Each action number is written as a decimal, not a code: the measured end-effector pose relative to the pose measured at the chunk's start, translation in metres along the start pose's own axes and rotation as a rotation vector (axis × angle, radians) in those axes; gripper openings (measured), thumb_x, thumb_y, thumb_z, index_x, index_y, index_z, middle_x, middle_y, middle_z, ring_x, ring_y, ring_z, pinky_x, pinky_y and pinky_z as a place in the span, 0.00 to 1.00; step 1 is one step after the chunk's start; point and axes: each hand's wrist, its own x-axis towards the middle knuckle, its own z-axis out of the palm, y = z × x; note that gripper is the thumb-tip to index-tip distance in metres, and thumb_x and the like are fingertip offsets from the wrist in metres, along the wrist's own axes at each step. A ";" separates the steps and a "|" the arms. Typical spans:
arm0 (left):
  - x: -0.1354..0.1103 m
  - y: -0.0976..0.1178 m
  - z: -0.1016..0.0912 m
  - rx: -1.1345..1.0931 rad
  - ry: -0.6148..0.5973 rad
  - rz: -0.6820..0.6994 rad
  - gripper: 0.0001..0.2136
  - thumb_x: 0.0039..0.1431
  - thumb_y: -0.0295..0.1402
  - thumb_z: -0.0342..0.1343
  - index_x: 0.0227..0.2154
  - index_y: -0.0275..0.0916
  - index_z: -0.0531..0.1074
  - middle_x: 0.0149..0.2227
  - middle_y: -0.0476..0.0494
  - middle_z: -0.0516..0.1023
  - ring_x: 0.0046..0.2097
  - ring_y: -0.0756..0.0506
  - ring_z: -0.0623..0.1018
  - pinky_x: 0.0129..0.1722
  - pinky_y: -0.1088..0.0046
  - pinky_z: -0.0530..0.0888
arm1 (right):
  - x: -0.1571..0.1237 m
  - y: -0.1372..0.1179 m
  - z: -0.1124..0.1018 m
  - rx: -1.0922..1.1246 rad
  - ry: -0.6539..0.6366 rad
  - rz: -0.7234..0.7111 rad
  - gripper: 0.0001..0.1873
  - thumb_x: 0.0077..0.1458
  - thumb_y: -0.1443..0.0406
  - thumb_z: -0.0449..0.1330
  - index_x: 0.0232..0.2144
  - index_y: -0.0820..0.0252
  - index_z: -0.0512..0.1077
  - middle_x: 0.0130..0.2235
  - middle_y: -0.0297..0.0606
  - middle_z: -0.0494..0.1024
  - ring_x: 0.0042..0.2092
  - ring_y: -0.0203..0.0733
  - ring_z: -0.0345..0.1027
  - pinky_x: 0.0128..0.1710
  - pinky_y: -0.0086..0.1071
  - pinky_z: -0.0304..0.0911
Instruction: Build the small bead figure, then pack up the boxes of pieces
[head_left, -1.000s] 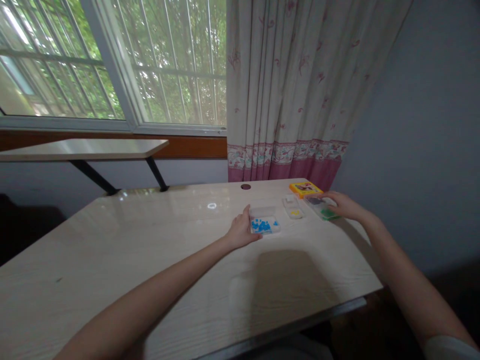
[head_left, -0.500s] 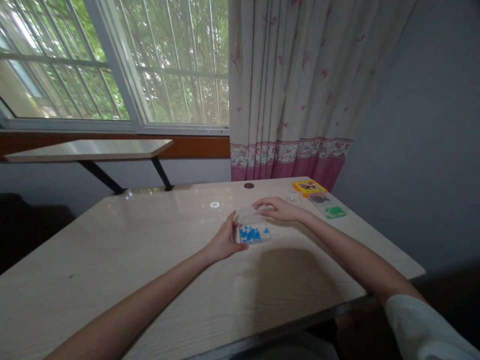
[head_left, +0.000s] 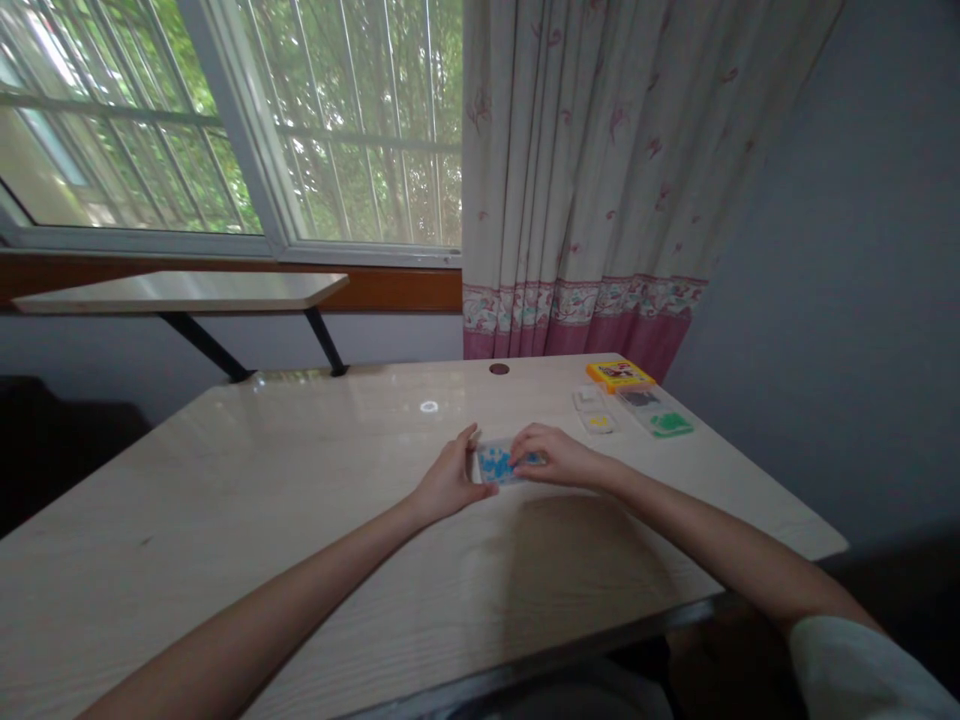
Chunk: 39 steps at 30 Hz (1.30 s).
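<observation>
A small clear plastic box (head_left: 496, 463) with blue pieces inside lies on the light wooden table (head_left: 300, 520). My left hand (head_left: 448, 481) grips its left side, thumb raised along the edge. My right hand (head_left: 553, 457) rests on top of it from the right, fingers curled over the lid. The box's right half is hidden under that hand.
At the far right of the table lie a yellow box (head_left: 619, 374), a clear box with green pieces (head_left: 670, 424), a clear box with yellow pieces (head_left: 598, 422) and another small clear box (head_left: 587, 397). A curtain (head_left: 600, 180) and window (head_left: 225, 120) stand behind. The table's edge runs close on the right.
My right hand came from the green box at the far right to the blue box, then pressed down on its top. The open lid is now down. My left hand stayed on the box.
</observation>
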 end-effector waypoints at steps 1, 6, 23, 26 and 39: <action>0.000 0.000 0.000 0.020 -0.004 0.009 0.41 0.35 0.37 0.65 0.54 0.34 0.54 0.46 0.36 0.67 0.48 0.39 0.68 0.49 0.59 0.64 | 0.000 -0.001 0.000 -0.013 -0.007 -0.004 0.08 0.50 0.63 0.59 0.33 0.59 0.73 0.36 0.40 0.73 0.40 0.38 0.66 0.43 0.33 0.61; 0.003 0.000 -0.002 0.095 -0.011 0.040 0.33 0.35 0.39 0.64 0.47 0.34 0.62 0.45 0.37 0.69 0.46 0.39 0.70 0.47 0.60 0.66 | -0.001 -0.007 -0.004 -0.078 -0.060 0.000 0.07 0.51 0.64 0.58 0.34 0.59 0.73 0.37 0.40 0.72 0.42 0.39 0.64 0.44 0.34 0.60; -0.004 0.005 -0.003 0.147 -0.063 0.137 0.31 0.40 0.42 0.62 0.49 0.37 0.62 0.49 0.38 0.67 0.51 0.38 0.66 0.51 0.59 0.63 | -0.069 0.000 -0.089 -0.272 -0.255 0.430 0.39 0.34 0.65 0.63 0.52 0.64 0.59 0.52 0.48 0.65 0.53 0.51 0.58 0.53 0.41 0.54; -0.003 0.003 -0.003 0.151 -0.050 0.158 0.26 0.43 0.41 0.60 0.47 0.39 0.64 0.47 0.40 0.69 0.49 0.39 0.67 0.49 0.60 0.64 | -0.123 0.016 -0.112 -0.302 -0.229 0.626 0.41 0.34 0.65 0.62 0.54 0.62 0.57 0.54 0.48 0.63 0.54 0.52 0.57 0.54 0.42 0.54; -0.002 0.000 -0.002 0.192 -0.035 0.212 0.20 0.47 0.36 0.57 0.45 0.38 0.65 0.45 0.42 0.70 0.48 0.42 0.68 0.49 0.62 0.65 | -0.206 0.055 -0.144 -0.269 -0.152 0.742 0.29 0.39 0.66 0.55 0.49 0.57 0.68 0.44 0.42 0.70 0.45 0.48 0.65 0.47 0.38 0.61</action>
